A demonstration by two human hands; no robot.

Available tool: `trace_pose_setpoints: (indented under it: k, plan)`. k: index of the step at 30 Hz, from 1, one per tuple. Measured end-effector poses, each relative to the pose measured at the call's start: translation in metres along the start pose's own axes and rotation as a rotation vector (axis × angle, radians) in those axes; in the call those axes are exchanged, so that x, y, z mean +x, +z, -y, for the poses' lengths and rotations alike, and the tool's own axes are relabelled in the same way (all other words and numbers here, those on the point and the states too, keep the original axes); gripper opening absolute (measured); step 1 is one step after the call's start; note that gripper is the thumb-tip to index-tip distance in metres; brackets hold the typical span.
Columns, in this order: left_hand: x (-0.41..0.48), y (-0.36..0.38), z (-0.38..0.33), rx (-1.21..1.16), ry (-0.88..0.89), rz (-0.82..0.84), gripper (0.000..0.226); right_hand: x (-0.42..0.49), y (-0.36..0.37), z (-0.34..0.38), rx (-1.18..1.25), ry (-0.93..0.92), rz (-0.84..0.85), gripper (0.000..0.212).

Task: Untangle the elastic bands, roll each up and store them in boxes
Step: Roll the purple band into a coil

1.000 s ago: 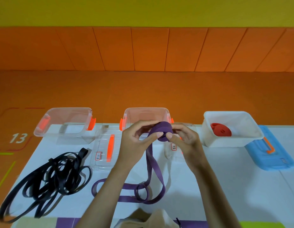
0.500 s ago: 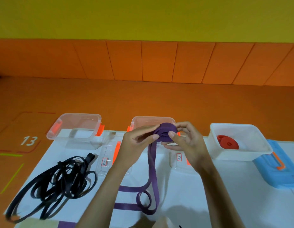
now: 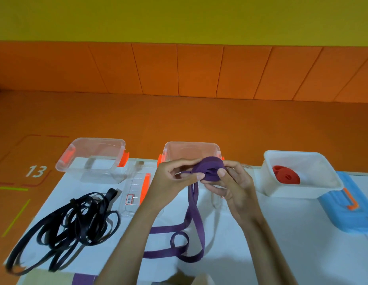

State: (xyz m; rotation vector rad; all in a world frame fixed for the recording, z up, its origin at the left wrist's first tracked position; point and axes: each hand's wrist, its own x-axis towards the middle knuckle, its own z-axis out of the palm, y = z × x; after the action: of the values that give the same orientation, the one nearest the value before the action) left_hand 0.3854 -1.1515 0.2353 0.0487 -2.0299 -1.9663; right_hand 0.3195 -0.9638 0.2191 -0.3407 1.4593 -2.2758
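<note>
At frame centre, the left hand and right hand curl their fingers round the half-rolled purple band, just before the middle clear box. If either pinch slackens, the springy coil may unwind; the trailing loop on the tabletop could knot.

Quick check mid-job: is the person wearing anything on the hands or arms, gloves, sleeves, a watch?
Nothing that shows. The left hand and right hand are bare, no gloves, no rings visible. The left forearm and right forearm are bare to the frame's bottom edge: no sleeves, watch, bracelets or markings.
</note>
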Motion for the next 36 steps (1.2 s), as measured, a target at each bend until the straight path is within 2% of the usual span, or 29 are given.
trace_pose_setpoints:
  k: [3,7,11,14,16,19,21,24,28,31,32,36]
  plan:
    - [-0.002,0.007,0.005,-0.016,0.050,-0.057,0.040,0.000,-0.002,-0.007,-0.005,0.029,-0.003,0.030]
    - [-0.010,0.010,0.017,-0.017,0.046,-0.210,0.032,0.000,-0.016,-0.010,-0.305,0.042,0.055,0.022]
    - [-0.009,0.014,0.022,-0.004,0.089,-0.190,0.021,0.001,-0.018,-0.009,-0.292,0.080,0.091,0.035]
    - [-0.007,0.014,0.028,0.056,0.158,-0.177,0.021,0.005,-0.019,-0.001,-0.288,0.078,0.061,0.023]
    - [-0.006,0.014,0.030,0.080,0.125,-0.162,0.027,0.006,-0.020,0.000,-0.267,0.077,0.056,0.017]
    - [-0.005,0.011,0.031,0.030,0.061,-0.120,0.035,0.006,-0.017,-0.005,-0.219,0.110,0.097,0.025]
    - [-0.004,0.010,0.031,0.010,0.059,-0.119,0.036,0.008,-0.019,-0.007,-0.270,0.114,0.124,0.023]
    - [-0.002,0.013,0.032,0.027,0.049,-0.182,0.035,0.014,-0.030,-0.005,-0.421,0.071,0.144,0.009]
    - [0.000,0.021,0.031,0.005,0.072,-0.198,0.029,0.016,-0.038,-0.007,-0.470,0.007,0.170,0.020]
    - [0.003,0.017,0.030,0.015,0.077,-0.189,0.028,0.019,-0.042,-0.002,-0.451,0.010,0.206,0.051]
    - [0.003,0.015,0.030,0.025,0.071,-0.186,0.028,0.021,-0.043,0.000,-0.426,0.030,0.223,0.054]
    - [-0.001,0.016,0.030,0.060,0.056,-0.188,0.027,0.028,-0.037,0.008,-0.426,0.029,0.221,0.028]
